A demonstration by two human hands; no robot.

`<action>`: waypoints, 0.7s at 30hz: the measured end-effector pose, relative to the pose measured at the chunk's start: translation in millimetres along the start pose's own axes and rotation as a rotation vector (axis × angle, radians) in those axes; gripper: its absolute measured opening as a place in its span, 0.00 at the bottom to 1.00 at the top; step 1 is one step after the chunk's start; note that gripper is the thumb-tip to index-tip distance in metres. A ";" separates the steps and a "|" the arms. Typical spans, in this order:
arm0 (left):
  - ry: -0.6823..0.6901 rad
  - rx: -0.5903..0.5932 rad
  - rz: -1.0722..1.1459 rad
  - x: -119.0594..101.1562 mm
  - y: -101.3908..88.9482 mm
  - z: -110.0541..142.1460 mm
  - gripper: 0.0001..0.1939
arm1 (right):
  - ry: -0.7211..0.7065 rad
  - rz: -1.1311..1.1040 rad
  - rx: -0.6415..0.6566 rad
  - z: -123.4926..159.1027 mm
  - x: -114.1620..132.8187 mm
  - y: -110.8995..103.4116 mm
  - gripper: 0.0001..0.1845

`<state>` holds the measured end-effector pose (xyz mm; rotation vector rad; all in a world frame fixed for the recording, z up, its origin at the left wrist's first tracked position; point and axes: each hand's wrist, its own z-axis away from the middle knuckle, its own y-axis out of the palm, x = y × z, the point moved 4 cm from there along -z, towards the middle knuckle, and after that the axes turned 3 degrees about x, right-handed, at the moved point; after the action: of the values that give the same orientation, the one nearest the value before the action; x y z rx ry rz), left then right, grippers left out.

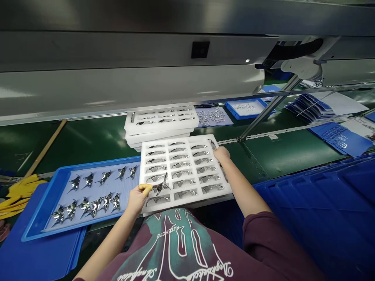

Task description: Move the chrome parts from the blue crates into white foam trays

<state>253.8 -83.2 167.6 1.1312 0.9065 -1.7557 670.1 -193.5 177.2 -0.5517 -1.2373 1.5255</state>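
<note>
In our left hand (137, 200), the fingers, wearing yellow covers (145, 189), pinch a metal piece (159, 189) over the near-left slots of the white tray (205, 198); we cannot tell whether it touches. Our right hand (222, 155) grips that tray's right edge toward the far corner, its fingers partly hidden. Shiny metal shows in the slots. Just left, the blue tray (73, 226) holds two rows of similar pieces (95, 207). Beyond ours, a white stack (161, 134) stands on the green counter (281, 154). Yellow gloves (25, 191) lie far left.
</note>
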 end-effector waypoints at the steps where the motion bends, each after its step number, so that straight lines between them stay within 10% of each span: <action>1: -0.001 0.003 -0.001 0.2 0.4 0.4 0.15 | -0.001 0.006 0.006 0.5 -0.1 -1.0 0.18; 21: 0.022 0.026 -0.023 11.5 2.1 -1.7 0.21 | -0.001 -0.096 0.021 -0.5 -11.9 8.1 0.16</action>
<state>253.5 -85.5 156.0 1.1632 0.9161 -1.7811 671.2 -203.4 166.8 -0.4710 -1.2303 1.4568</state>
